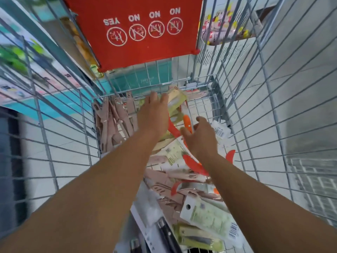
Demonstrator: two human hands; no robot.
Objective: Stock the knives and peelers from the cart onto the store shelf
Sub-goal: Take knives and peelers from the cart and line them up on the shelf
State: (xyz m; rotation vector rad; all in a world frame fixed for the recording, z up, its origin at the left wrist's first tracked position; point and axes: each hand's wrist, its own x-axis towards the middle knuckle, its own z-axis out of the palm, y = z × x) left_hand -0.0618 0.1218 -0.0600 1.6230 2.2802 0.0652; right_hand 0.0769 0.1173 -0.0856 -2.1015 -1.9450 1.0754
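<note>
Down inside the wire cart [242, 110], both bare arms reached toward the far end. Left hand [154, 115] lay over the pile with fingers straight and its grip apart, fingertips at a pale green packet [176, 101] leaning by the far wall; contact could not be told through the blur. Right hand [200, 136] hovered just right of it, fingers loosely bent, grip apart, holding nothing, with an orange-handled knife [188, 123] just beyond its thumb.

Stock lay loose across the cart floor. A row of pink carded knives [113, 123] stood on edge along the far left side. More pink cards [182, 175] and red curved pieces [195, 165] were mixed in the middle, under the right forearm. A green-and-white card with a round hang hole and a barcode [209, 216] lay near, on the right. A black-handled knife on a white card [165, 232] sat at the near edge, left of it. A small white tag with a barcode [221, 131] rested against the right side.

A red child-seat flap [142, 30], printed YES and NO with pictograms, hung at the far end. Boxed goods on store shelves [36, 70] showed blurred through the left wires.
</note>
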